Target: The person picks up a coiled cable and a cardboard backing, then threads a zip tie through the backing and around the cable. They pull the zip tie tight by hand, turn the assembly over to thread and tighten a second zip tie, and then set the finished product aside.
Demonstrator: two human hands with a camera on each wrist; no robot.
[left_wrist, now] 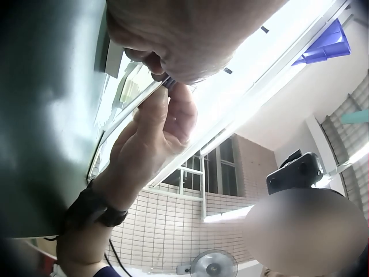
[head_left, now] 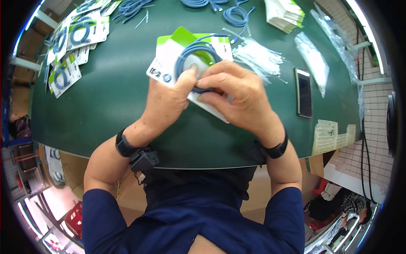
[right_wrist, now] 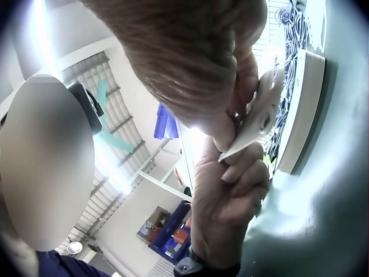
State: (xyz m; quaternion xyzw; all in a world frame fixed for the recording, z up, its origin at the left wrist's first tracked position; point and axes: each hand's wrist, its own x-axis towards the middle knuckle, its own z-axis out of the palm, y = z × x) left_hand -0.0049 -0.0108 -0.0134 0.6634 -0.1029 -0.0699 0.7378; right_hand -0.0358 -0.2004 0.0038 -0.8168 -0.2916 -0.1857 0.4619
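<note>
A coil of blue cable (head_left: 181,60) lies against a white and green packaging card (head_left: 153,71), held tilted above the table in the head view. My left hand (head_left: 164,100) grips the card's near side, its thumb pressed over the coil. My right hand (head_left: 242,94) pinches the lower part of the coil with thumb and fingers; exactly what sits between those fingertips I cannot tell. In the right wrist view, the card (right_wrist: 262,118) shows edge-on between both hands. Behind it lie more white and green cards (head_left: 224,42).
White cable ties (head_left: 260,59) lie in a loose pile to the right, near a phone (head_left: 303,93) and a plastic bag (head_left: 313,59). Carded cables (head_left: 80,34) are heaped at the left. Loose blue cables (head_left: 237,17) and a card stack (head_left: 284,16) stand at the back.
</note>
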